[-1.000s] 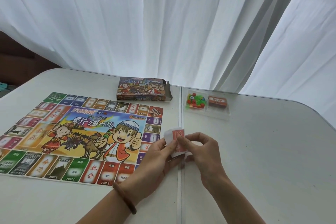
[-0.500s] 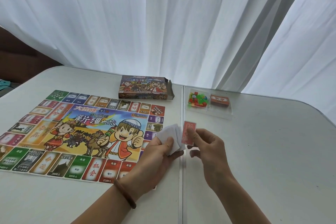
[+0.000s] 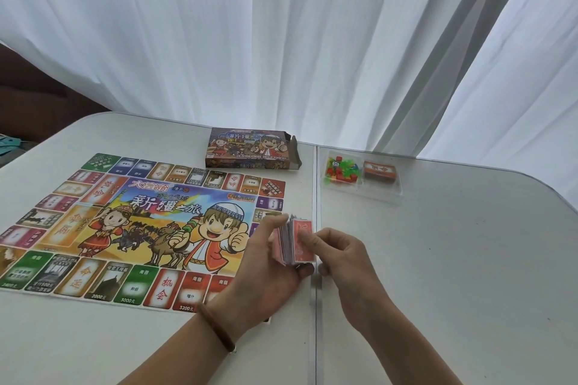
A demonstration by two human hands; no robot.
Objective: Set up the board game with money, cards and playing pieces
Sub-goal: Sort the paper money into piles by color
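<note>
The colourful game board [image 3: 137, 228] lies flat on the left half of the white table [image 3: 453, 259]. My left hand [image 3: 269, 272] holds a stack of red paper money [image 3: 292, 242] upright just off the board's right edge. My right hand [image 3: 339, 256] pinches the front red note of that stack with thumb and fingers. A clear plastic tray [image 3: 362, 180] at the back right holds small red and green playing pieces [image 3: 339, 169] and an orange card deck [image 3: 380, 172].
The open game box [image 3: 253, 150] lies behind the board near the white curtain [image 3: 281, 40]. A seam [image 3: 315, 337] runs down the table between my hands. A brown bracelet [image 3: 217, 330] sits on my left wrist.
The white-backed fan in my left hand has closed into an upright red stack. The single red note in my right hand has come back against the stack. The camera tilted slightly.
</note>
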